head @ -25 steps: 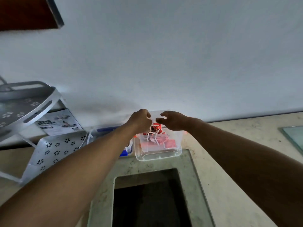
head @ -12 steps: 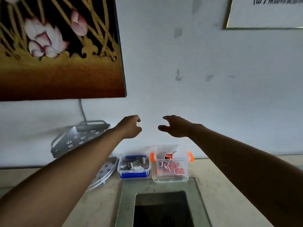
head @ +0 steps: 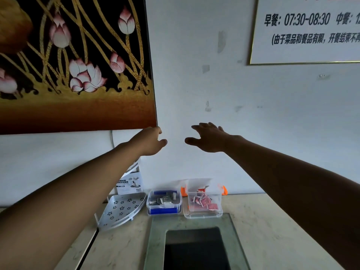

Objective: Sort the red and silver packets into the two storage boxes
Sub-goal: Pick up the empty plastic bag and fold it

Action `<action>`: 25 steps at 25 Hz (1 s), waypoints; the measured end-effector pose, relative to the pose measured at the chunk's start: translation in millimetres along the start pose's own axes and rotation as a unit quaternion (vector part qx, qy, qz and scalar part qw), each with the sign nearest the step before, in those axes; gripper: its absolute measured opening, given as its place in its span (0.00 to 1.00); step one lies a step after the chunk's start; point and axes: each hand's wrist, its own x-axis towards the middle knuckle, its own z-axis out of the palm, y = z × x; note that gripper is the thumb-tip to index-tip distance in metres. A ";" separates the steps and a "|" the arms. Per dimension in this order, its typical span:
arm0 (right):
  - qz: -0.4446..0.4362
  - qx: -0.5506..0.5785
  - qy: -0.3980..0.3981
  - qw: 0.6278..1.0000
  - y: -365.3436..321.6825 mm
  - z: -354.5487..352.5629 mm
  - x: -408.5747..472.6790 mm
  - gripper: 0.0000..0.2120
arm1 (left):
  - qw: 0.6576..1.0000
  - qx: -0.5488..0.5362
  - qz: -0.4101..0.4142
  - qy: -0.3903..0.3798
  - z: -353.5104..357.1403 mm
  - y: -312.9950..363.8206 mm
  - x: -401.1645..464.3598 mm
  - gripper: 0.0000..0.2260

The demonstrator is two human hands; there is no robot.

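Two clear storage boxes stand side by side against the wall on the counter. The left box (head: 164, 209) has blue trim and holds silver packets (head: 165, 199). The right box (head: 202, 213) has orange latches and holds red packets (head: 204, 202). My left hand (head: 150, 141) and my right hand (head: 209, 138) are stretched out in the air well above the boxes, in front of the wall. Both hands hold nothing, with fingers relaxed and apart.
A perforated metal corner shelf (head: 122, 210) lies left of the boxes, with a white carton (head: 130, 183) behind it. A glass-framed dark opening (head: 194, 248) sits in the counter in front. A painting (head: 74, 63) and a notice (head: 307, 30) hang on the wall.
My hands left the orange-latched box and rose high above the counter, moving apart. The view tilted up, bringing the painting and notice into sight.
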 end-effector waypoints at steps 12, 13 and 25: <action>-0.003 -0.005 0.035 0.999 -15.6 -50.8 -24.8 0.41 | 0.999 0.032 -0.027 0.018 -54.7 7.8 -23.8 0.28; -0.004 -0.006 0.035 0.999 -16.2 -52.4 -25.9 0.41 | 0.999 0.032 -0.028 0.019 -57.7 9.1 -25.7 0.28; -0.003 0.009 0.035 0.999 -11.5 -50.3 -39.7 0.40 | 0.999 0.024 -0.023 0.025 -60.2 20.5 -37.8 0.26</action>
